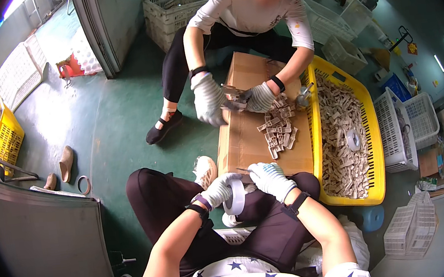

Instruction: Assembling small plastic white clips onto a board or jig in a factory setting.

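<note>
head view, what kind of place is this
Probably a small factory or workshop floor: a yellow crate full of small tan parts, stacked white plastic baskets, and a cardboard box used as a worktable.

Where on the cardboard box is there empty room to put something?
The cardboard box is bare along its left half, between the pile of small tan parts and the green floor. Its far end is crowded with a co-worker's gloved hands.

left grip (218,190): white knit glove, black wrist strap | right grip (270,179): same | white star-print shirt | black trousers
</note>
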A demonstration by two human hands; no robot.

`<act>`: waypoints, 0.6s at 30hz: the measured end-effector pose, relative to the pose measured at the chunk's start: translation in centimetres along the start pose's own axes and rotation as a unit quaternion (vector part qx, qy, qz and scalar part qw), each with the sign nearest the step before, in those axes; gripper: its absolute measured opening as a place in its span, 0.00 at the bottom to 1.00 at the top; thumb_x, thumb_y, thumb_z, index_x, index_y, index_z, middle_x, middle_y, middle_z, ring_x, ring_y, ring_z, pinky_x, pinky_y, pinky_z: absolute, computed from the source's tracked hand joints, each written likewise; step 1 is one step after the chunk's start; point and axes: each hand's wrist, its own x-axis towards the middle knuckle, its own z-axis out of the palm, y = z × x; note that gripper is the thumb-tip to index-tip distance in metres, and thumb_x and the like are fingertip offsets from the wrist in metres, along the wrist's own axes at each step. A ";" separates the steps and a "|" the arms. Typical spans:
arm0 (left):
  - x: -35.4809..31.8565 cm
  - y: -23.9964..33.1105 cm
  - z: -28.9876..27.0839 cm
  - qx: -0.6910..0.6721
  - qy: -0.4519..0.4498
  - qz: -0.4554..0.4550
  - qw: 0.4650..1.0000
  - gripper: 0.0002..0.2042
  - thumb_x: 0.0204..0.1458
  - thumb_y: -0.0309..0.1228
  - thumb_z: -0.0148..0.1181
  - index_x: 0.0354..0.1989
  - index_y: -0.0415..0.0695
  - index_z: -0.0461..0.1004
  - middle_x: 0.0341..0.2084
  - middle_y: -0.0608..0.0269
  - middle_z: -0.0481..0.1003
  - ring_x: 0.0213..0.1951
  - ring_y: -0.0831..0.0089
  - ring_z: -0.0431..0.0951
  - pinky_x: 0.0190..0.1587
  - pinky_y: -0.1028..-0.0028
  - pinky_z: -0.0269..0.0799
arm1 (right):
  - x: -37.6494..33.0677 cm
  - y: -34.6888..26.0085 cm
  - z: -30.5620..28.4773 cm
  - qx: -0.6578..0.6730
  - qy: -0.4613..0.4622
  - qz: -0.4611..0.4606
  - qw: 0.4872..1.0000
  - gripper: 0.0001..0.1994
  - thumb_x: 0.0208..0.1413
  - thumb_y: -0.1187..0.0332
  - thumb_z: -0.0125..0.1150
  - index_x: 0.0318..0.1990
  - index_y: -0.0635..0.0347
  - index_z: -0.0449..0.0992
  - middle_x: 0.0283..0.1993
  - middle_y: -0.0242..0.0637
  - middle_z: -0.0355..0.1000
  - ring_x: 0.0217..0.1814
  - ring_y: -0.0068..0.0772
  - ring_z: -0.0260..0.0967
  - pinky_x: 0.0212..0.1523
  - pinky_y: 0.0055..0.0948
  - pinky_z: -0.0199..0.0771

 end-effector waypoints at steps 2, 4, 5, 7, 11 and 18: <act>0.1 -0.1 -0.3 0.007 -0.021 0.009 1.000 0.05 0.55 0.27 0.59 0.39 0.44 0.77 0.27 0.68 0.75 0.28 0.78 0.72 0.32 0.79 0.67 | 0.3 -0.4 0.1 -0.030 -0.008 -0.007 1.000 0.11 0.60 0.61 0.48 0.43 0.53 0.73 0.37 0.44 0.75 0.39 0.49 0.74 0.40 0.47 0.70; -0.1 0.1 -0.4 0.014 -0.041 0.018 0.999 0.08 0.54 0.22 0.58 0.42 0.44 0.77 0.30 0.67 0.76 0.31 0.77 0.74 0.34 0.79 0.69 | 0.7 -0.6 0.2 -0.059 -0.016 -0.015 0.998 0.11 0.60 0.61 0.48 0.42 0.52 0.74 0.36 0.42 0.76 0.38 0.47 0.74 0.39 0.47 0.70; -0.7 1.1 0.3 0.121 -0.049 0.096 0.987 0.11 0.53 0.19 0.57 0.44 0.44 0.76 0.33 0.66 0.77 0.35 0.75 0.76 0.39 0.78 0.70 | 0.9 -0.6 0.3 -0.080 -0.021 -0.018 0.996 0.10 0.60 0.62 0.47 0.41 0.53 0.73 0.35 0.42 0.76 0.37 0.46 0.74 0.39 0.47 0.69; -0.7 1.3 0.5 0.224 -0.057 0.171 0.958 0.15 0.51 0.15 0.56 0.47 0.43 0.76 0.36 0.65 0.78 0.39 0.73 0.77 0.43 0.77 0.72 | 1.1 -0.4 0.4 -0.101 -0.026 -0.020 0.994 0.10 0.60 0.63 0.46 0.40 0.53 0.73 0.34 0.42 0.76 0.36 0.46 0.75 0.38 0.47 0.69; -1.6 3.1 1.0 0.267 -0.056 0.148 0.951 0.21 0.50 0.11 0.52 0.52 0.42 0.74 0.42 0.60 0.79 0.45 0.71 0.77 0.49 0.75 0.71 | 1.5 -1.8 -0.2 -0.142 -0.044 -0.038 0.988 0.10 0.60 0.65 0.44 0.40 0.55 0.73 0.34 0.43 0.76 0.35 0.45 0.76 0.37 0.46 0.69; -2.7 3.4 1.9 0.256 -0.046 0.066 0.963 0.17 0.53 0.15 0.54 0.52 0.39 0.73 0.40 0.59 0.79 0.43 0.74 0.77 0.48 0.74 0.72 | 1.6 -1.9 0.8 -0.148 -0.063 -0.049 0.986 0.11 0.59 0.66 0.44 0.41 0.56 0.73 0.34 0.43 0.77 0.33 0.44 0.76 0.34 0.46 0.71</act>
